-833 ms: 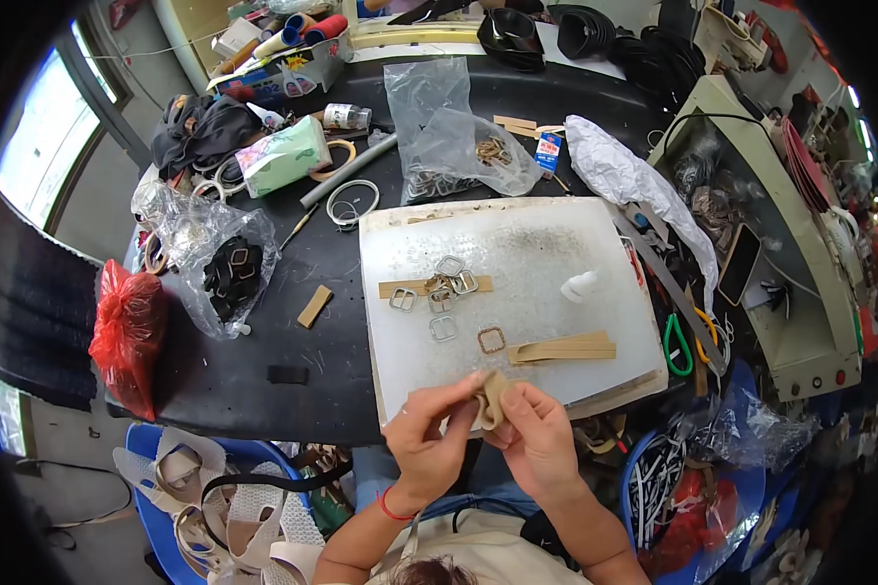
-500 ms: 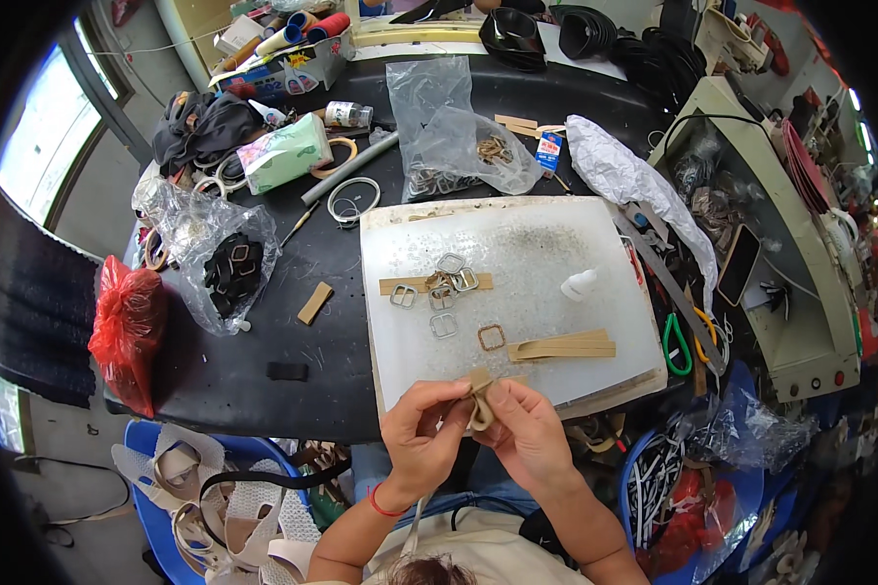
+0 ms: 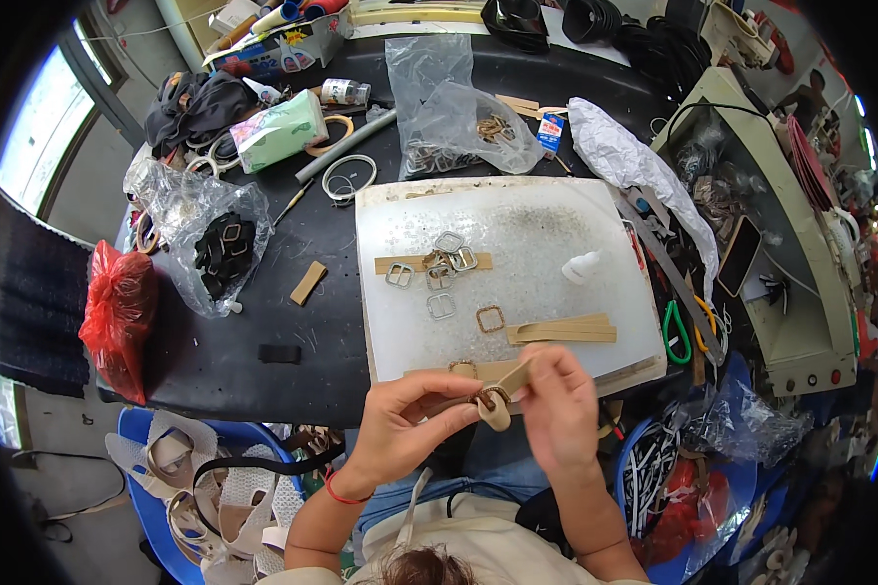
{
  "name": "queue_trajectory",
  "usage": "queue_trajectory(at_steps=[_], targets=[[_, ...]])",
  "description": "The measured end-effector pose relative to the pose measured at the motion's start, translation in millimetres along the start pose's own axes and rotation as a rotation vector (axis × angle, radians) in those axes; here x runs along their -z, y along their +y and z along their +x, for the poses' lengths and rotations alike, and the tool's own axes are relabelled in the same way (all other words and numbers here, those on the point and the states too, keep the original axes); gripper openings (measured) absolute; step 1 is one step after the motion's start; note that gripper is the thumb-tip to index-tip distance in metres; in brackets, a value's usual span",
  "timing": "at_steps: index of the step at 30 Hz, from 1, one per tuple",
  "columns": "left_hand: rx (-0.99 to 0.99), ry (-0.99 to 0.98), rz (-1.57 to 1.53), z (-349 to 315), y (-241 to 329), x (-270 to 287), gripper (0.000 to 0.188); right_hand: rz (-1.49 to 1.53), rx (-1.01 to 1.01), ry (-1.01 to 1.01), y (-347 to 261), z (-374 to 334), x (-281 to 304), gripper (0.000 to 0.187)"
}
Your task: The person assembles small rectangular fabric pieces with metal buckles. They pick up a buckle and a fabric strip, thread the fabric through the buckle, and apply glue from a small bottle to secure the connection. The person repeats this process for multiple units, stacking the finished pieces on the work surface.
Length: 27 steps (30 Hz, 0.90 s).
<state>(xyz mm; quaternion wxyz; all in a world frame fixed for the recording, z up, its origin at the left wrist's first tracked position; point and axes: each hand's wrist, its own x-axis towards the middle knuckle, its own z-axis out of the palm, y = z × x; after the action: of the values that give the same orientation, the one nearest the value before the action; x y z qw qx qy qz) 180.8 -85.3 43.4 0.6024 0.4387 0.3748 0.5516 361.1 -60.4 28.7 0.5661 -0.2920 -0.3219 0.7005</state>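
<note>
Over the near edge of the white board, my left hand pinches a small brown square buckle. A tan strap runs through the buckle, with a loop hanging below it. My right hand grips the strap's upper end between thumb and fingers, to the right of the buckle. Just behind my hands, another strap piece with a brown buckle lies partly hidden at the board's edge. Farther in, a loose brown buckle, several silver buckles and a stack of tan straps rest on the board.
A small white bottle stands on the board's right part. Green-handled scissors and a phone lie to the right. Clear plastic bags sit behind. At the left are a red bag and a blue basket of shoe uppers.
My right hand has moved right, drawing the strap's end out from the buckle. The buckle and loop now show between my hands. The view has shifted slightly.
</note>
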Motion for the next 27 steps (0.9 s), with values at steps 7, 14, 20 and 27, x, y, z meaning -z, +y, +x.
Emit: queue_trajectory(at_steps=[7,14,20,27], targets=[[0.354,-0.055,0.022,0,7,27,0.035,-0.977,0.494,0.085,-18,0,-14,0.038],[0.416,-0.156,-0.045,0,11,27,0.055,-1.492,0.557,-0.534,-26,2,-13,0.042],[0.500,-0.123,-0.042,-4,10,35,0.053,-1.479,0.534,-0.570,-23,5,-5,0.041],[0.494,-0.083,0.052,-11,5,37,0.049,-1.486,0.482,-0.595,-17,3,0,0.043]])
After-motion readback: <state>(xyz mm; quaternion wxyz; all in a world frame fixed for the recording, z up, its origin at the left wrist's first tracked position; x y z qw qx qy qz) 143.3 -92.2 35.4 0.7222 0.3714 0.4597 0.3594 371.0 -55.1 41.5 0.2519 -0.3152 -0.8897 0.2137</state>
